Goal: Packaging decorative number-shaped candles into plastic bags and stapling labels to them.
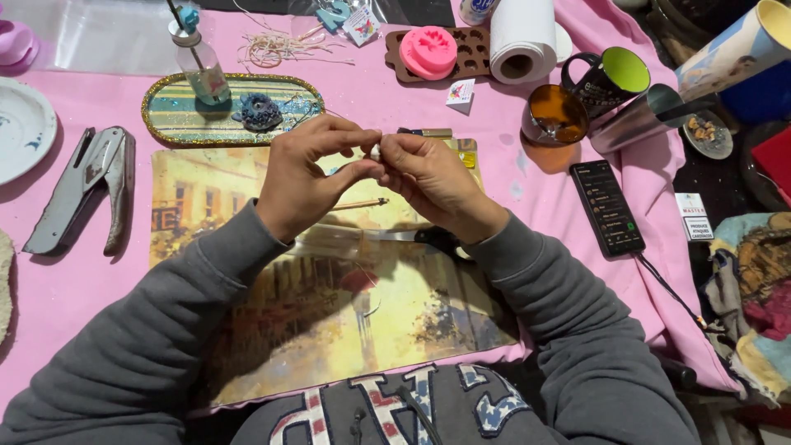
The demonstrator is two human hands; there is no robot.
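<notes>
Over the painted mat (329, 330), which shields the pink surface (74, 297), you keep both hands raised so the work sits close to your eyes. Beyond the mat's far edge lies the glittered oval tray (177, 115); off its left edge rests the metal punch (82, 185). On the mat, a knife (387, 236) and thin stick (358, 203) wait within reach. Your left hand (301, 181) and right hand (432, 181) meet, each grip pinched shut on one small white piece (375, 152), too small to identify.
</notes>
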